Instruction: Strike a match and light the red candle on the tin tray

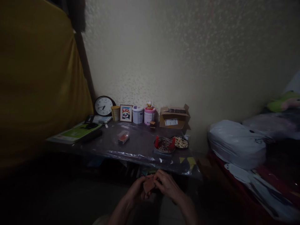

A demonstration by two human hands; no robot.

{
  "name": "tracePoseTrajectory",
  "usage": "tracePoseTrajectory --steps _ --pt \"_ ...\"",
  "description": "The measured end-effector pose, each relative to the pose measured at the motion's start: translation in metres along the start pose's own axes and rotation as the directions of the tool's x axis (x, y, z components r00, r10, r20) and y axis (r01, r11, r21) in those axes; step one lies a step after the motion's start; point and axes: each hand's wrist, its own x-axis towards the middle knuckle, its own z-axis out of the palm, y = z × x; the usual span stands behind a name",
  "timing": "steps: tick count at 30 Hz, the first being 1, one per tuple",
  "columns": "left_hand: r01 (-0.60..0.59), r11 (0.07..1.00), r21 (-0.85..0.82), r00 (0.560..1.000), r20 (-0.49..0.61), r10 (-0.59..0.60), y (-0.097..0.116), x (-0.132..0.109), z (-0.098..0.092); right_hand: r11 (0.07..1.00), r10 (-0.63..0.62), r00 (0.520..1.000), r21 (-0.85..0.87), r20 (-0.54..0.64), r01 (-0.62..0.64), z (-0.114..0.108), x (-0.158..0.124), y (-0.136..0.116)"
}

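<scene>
In front of the table's near edge, a small flat reddish square piece (149, 185), perhaps folded card or a little box, is held up between my hands. My left hand (137, 189) is closed around its left side and lower edge. The fingers of my right hand (165, 183) are bent and pinch at its upper right corner. Dim light hides its finer detail. Beyond, on the table, lies a small clear-wrapped box (123, 137) with a reddish side. A round dish (164, 151) with dark bits and two red upright pieces stands near the right end.
Beside that dish is another with pale sticks (181, 142). Along the wall stand a clock (103, 106), a framed panda picture (126, 113), two tubs (137, 115) and an opened carton (173, 120). A green-covered book (76, 132) lies left. White bags (236, 143) are piled right.
</scene>
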Motion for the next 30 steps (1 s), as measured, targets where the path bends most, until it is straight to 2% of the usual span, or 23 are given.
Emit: tracePoseTrajectory --steps 5,12,16,30 --pt "0.020 1.000 -0.018 0.998 -0.052 -0.021 -0.0002 -0.0005 0.0008 0.999 0.008 1.000 0.054 -0.008 -0.007 0.0014 0.0011 0.0029" --pt "0.009 1.000 -0.017 1.000 0.007 -0.009 0.0020 -0.0023 0.0037 0.992 0.051 0.999 0.115 0.012 -0.052 0.0014 0.0020 0.0052" --pt "0.037 0.999 -0.004 0.998 0.044 -0.037 0.0000 0.0006 -0.0005 0.992 0.069 0.998 0.106 0.011 -0.070 -0.0003 0.0018 0.0030" --pt "0.014 0.995 0.094 1.000 -0.015 -0.013 -0.0026 0.0028 -0.0033 0.998 0.039 0.999 0.046 0.019 -0.040 -0.0019 0.0007 -0.0002"
